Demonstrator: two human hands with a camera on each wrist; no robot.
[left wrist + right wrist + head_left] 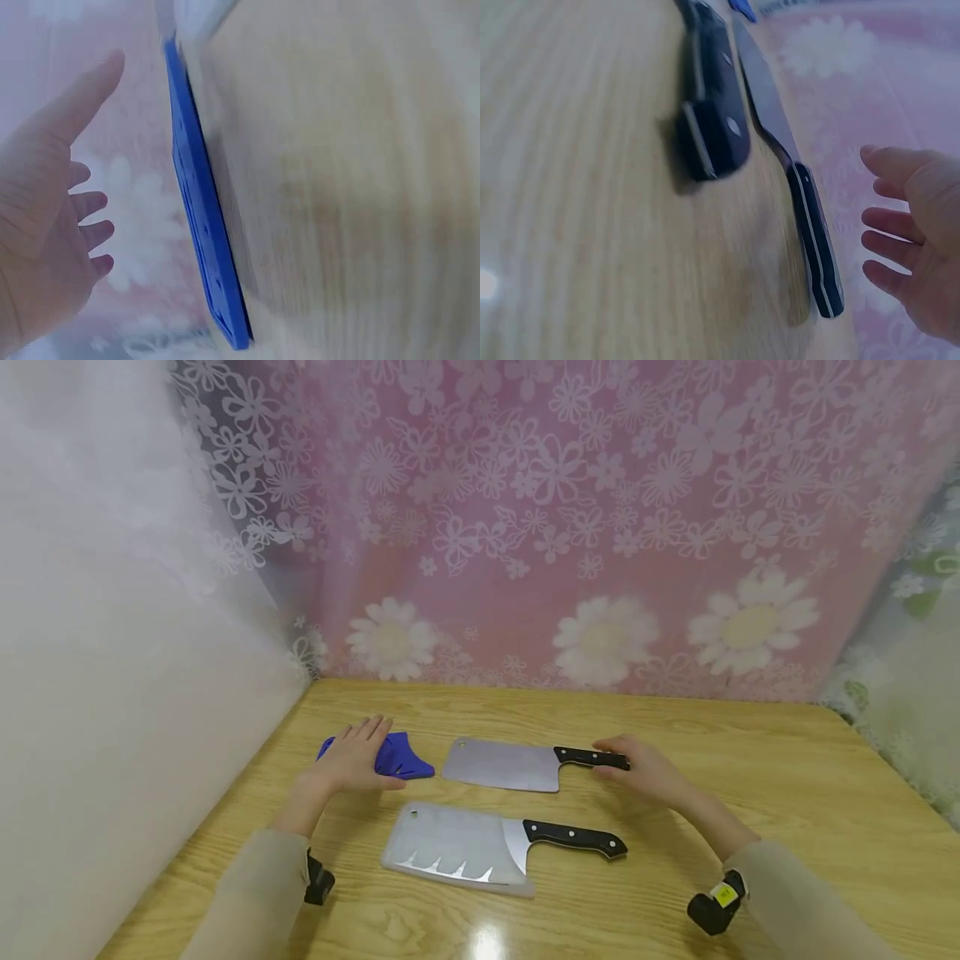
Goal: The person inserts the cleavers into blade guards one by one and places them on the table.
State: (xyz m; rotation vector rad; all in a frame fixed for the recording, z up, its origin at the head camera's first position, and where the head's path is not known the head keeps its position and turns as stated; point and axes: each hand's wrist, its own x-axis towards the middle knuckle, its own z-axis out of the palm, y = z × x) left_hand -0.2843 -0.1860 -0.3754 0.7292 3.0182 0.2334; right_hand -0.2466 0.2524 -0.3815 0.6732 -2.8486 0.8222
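Observation:
My left hand (351, 762) is over a blue blade cover (403, 758), fingers extended; the left wrist view shows a gap between the palm and the cover, which lies flat on the table. To its right rests a bare-bladed cleaver (502, 766) with a black riveted handle. My right hand (647, 770) hovers by that handle (815, 240), its fingers loosely bent and apart from it in the right wrist view. Closer to me lies a second cleaver (573, 836), its blade inside a whitish translucent cover (446, 839) with tooth-shaped cutouts along the lower edge.
Both cleavers lie with handles pointing right on a wood-grain table (750, 743). A pink flowered curtain (510, 568) hangs behind the table's far edge, and a white sheet (135, 635) borders the left side.

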